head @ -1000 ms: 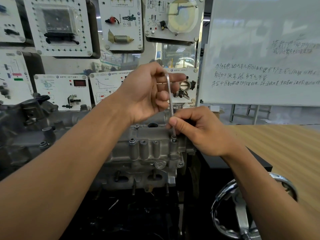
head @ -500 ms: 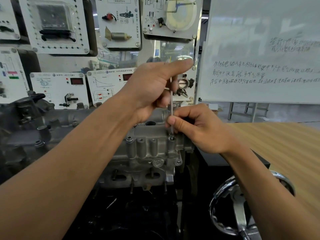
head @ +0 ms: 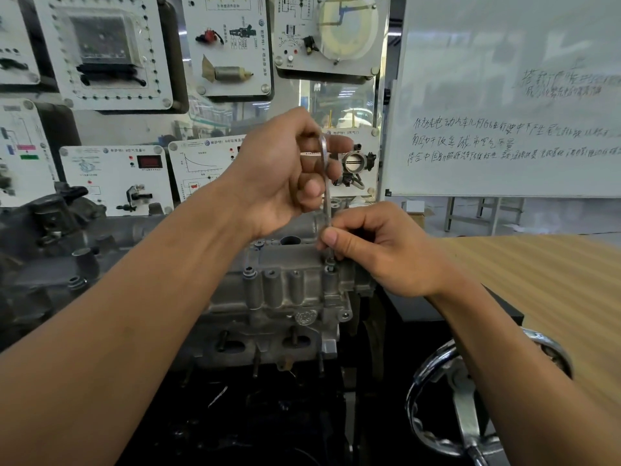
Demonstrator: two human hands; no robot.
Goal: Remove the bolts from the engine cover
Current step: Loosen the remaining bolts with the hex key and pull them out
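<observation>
Left hand [head: 282,186] grips hex key [head: 326,206] top; right hand [head: 386,253] pinches shaft at bolt [head: 330,263]; whiteboard [head: 504,79]: Chinese handwriting.

Even indoor light; whiteboard [head: 504,95] glare; dark shadow below; wide-angle bowing, softness at edges

Both bare forearms reach forward, the left one from the lower left corner and the right one from the lower right. The left hand [head: 282,176] is the higher one, with its fingers curled round the top bend of a hex key [head: 325,200]. The right hand [head: 383,253], just below it, pinches the key's shaft between the thumb and the curled fingers.
</observation>
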